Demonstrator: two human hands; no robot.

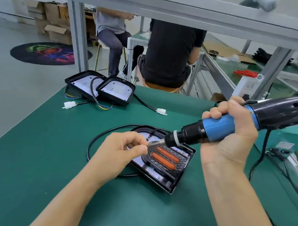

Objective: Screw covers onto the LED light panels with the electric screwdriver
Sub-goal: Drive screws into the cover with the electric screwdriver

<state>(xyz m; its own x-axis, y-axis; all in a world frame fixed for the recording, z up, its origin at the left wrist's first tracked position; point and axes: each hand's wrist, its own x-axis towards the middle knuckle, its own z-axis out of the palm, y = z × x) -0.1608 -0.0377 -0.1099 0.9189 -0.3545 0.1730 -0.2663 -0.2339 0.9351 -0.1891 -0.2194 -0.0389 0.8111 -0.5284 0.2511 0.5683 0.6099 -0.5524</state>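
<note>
Fingers: my left hand [117, 154] pinches something tiny at the screwdriver tip, maybe a screw. My right hand [229, 130] grips the electric screwdriver [222, 125] tight around its blue middle.
Where the work is: the LED light panel [164, 161] lies on the green desk [51, 154], just under both my hands. Its cover [163, 158] with two orange bars sits on top.
Done: I think the cover is in place, but I see no screw driven in yet.
Left: this panel needs its screws. Two more panels [100, 89] wait at the far end of the desk, with white insides showing, so no covers there.
Hard to see: the tiny thing in my pinch is blurry. My left hand hides the panel's far corner. The screwdriver's back end is cut off.
</note>
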